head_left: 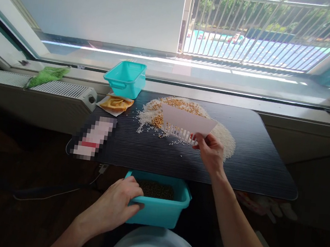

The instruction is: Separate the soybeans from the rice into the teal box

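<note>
My right hand (pixel 210 150) pinches the lower right corner of a white card with a comb-like slotted edge (pixel 188 120). The card is tilted over a spread of white rice-like grains (pixel 224 138) on the dark table. Round yellow beans (pixel 157 120) lie among the grains, to the left of the card and behind it. Below the table's front edge, my left hand (pixel 125 197) is closed over the left side of a turquoise plastic bin (pixel 158 212). Small dark grains (pixel 157 189) cover the bin's bottom.
A second turquoise bin (pixel 126 78) stands at the table's back left corner. In front of it, a folded yellow cloth (pixel 116 103) rests on white paper. A blurred-out phone-like object (pixel 93 138) lies at the left edge. A green cloth (pixel 48 76) drapes over the radiator (pixel 65 90).
</note>
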Action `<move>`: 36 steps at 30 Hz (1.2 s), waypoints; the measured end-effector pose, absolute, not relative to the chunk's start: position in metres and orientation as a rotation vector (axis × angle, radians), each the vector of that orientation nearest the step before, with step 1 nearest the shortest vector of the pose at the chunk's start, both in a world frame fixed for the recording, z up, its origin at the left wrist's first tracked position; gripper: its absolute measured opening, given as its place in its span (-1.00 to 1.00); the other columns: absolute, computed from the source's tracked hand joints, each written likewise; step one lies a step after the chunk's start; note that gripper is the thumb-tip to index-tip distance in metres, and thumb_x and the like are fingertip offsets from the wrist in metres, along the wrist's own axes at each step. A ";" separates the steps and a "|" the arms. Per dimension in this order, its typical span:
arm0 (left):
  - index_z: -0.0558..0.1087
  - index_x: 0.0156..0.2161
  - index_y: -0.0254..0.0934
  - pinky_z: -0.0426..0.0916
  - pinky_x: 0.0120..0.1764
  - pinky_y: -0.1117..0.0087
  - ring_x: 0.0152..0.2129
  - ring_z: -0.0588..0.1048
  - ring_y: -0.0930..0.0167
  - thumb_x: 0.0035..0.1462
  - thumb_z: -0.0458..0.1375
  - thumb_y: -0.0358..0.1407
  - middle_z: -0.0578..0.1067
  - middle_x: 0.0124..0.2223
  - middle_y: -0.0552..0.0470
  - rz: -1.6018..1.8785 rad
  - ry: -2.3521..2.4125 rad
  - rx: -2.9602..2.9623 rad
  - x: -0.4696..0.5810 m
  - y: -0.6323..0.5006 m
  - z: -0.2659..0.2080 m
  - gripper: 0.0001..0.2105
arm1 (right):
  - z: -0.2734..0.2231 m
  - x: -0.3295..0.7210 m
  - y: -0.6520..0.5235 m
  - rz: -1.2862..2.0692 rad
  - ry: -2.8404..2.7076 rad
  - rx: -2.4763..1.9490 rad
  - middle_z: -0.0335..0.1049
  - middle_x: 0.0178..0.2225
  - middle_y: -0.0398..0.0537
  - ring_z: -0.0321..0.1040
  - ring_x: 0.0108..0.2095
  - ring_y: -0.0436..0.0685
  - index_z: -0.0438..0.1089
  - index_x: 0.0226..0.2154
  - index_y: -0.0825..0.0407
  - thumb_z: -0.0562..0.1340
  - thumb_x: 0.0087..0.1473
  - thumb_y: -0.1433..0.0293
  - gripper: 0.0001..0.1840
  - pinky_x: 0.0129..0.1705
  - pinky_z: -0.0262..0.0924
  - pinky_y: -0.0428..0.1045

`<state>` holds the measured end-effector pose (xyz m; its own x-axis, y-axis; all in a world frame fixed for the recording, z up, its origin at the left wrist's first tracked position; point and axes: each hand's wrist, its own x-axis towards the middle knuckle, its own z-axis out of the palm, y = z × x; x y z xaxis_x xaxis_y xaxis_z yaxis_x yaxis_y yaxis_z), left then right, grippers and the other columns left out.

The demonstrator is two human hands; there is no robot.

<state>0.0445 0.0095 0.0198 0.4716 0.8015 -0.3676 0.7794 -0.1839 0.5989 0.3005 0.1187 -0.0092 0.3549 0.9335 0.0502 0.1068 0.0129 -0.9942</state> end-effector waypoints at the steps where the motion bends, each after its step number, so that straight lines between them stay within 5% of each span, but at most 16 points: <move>1: 0.36 -0.52 -0.24 0.23 -0.22 0.36 -0.33 0.37 0.36 -0.01 0.04 -0.49 0.43 -0.40 0.05 0.037 1.315 1.963 0.044 0.010 0.019 -0.85 | -0.010 0.300 0.120 0.864 -1.016 -1.406 0.49 -0.47 -0.10 0.36 -0.49 0.03 0.47 -0.48 0.05 0.29 -0.10 0.19 -0.75 -0.49 0.39 -0.04; 29: 0.36 -0.53 -0.25 0.24 -0.23 0.38 -0.33 0.38 0.37 0.01 0.06 -0.47 0.44 -0.39 0.05 0.076 1.310 1.972 0.040 0.011 0.018 -0.85 | -0.013 0.293 0.093 1.090 -1.056 -1.353 0.53 -0.43 -0.07 0.41 -0.43 0.08 0.52 -0.39 0.04 0.32 -0.10 0.14 -0.69 -0.50 0.37 -0.05; 36: 0.39 -0.52 -0.25 0.25 -0.23 0.39 -0.32 0.39 0.37 0.00 0.05 -0.48 0.43 -0.39 0.05 0.078 1.393 1.949 0.026 0.008 0.019 -0.85 | -0.008 0.283 0.087 1.409 -1.278 -1.264 0.50 -0.46 -0.11 0.28 -0.60 -0.05 0.50 -0.42 0.06 0.32 -0.09 0.15 -0.70 -0.57 0.29 -0.10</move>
<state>0.0260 0.0078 0.0186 0.4119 0.8421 -0.3482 0.7981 -0.1490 0.5839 0.2830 0.0873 -0.0075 -0.1477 0.9789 -0.1414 0.0453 -0.1361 -0.9897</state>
